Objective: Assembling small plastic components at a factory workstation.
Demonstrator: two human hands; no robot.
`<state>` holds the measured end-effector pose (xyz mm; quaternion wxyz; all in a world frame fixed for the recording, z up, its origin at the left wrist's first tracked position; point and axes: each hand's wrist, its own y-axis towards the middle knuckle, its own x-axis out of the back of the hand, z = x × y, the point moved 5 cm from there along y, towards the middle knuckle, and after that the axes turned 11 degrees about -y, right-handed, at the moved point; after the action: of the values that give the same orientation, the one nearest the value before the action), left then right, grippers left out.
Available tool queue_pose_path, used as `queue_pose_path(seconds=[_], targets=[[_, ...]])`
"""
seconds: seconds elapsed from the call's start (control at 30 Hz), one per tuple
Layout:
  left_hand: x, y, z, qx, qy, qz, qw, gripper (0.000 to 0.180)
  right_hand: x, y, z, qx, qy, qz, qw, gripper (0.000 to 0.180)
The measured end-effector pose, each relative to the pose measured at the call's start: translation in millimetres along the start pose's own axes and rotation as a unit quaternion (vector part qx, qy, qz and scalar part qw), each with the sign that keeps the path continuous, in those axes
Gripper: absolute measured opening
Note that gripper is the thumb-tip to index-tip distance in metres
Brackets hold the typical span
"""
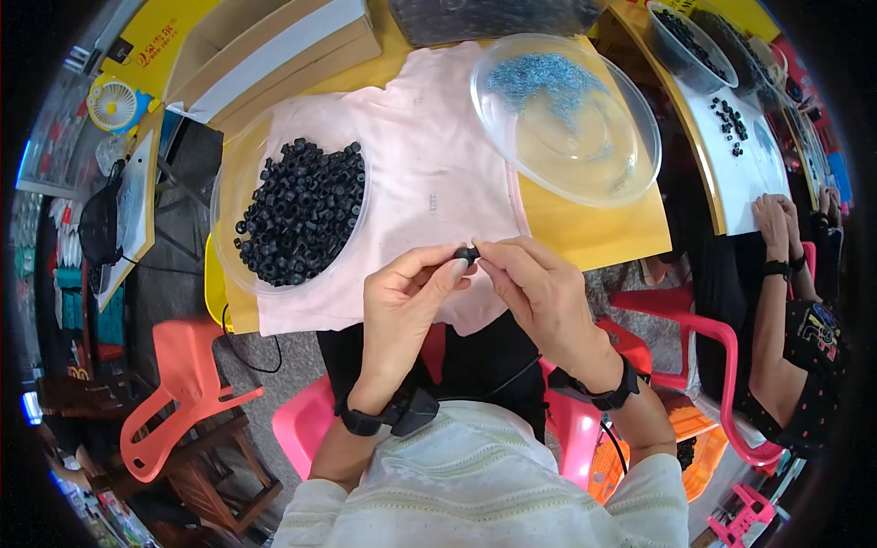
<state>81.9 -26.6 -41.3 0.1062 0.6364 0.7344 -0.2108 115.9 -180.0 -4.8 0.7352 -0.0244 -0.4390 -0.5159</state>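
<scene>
One small black part (467,255) pinched at the centre of the frame

The left hand (409,297) comes up from the lower edge, its thumb and forefinger pinching the part from the left. Its other fingers are curled beneath. The right hand (541,297) meets it from the other side, with thumb and forefinger pressed together against the part's right end; I cannot tell whether those fingertips hold a further tiny piece. A black wristband (616,393) circles the right wrist, and a dark strap (361,420) the left.

Beyond the hands, a pale pink cloth (443,164) covers much of a yellow-brown table (598,233). At centre left, a clear round tub (219,215) holds a heap of black pieces (301,210). Toward the upper right, a clear shallow basin (639,160) overlaps the cloth's edge, with tiny blue bits (546,80) gathered at its far side. An open cardboard box (274,82) stands at the upper left.

At the right of the frame, another person's hands (775,219) rest at the near edge of a white work surface (744,173), where loose black bits (729,123) lie. A salmon-coloured chair (187,384) stands at the lower left.
</scene>
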Motion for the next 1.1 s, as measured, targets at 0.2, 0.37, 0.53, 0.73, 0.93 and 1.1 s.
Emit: queue_pose_path(seconds=[0.2, 0.37, 0.53, 0.73, 0.93, 1.1], targets=[[-1.5, 4.5, 1.7, -0.029, 0.061, -0.014, 0.998, 0.023, -1.2, -0.6, -11.5, -0.010, -0.036, -0.012, 0.999, 0.023], [-1.6, 7.2, -1.1, -0.074, 0.159, 0.002, 0.984, 0.024, 1.7, 1.3, -9.8, 0.023, -0.122, -0.040, 0.991, 0.020], [-13.1, 8.8, -6.9, -0.154, 0.270, 0.029, 0.950, 0.027, -6.3, -0.8, -16.5, 0.028, -0.139, -0.044, 0.989, 0.021], [-18.0, 7.3, -2.7, -0.169, 0.330, 0.041, 0.928, 0.028, 4.9, 1.5, -17.5, -0.022, -0.120, -0.005, 0.993, 0.022], [-11.6, 10.2, 0.6, -0.183, 0.321, 0.059, 0.927, 0.027, -3.7, 28.0, 4.6, 0.022, -0.109, -0.026, 0.994, 0.037], [-10.2, 13.2, 4.6, -0.175, 0.309, 0.032, 0.934, 0.026, -44.6, 42.3, -8.2, 0.048, -0.121, 0.018, 0.991, 0.055]])
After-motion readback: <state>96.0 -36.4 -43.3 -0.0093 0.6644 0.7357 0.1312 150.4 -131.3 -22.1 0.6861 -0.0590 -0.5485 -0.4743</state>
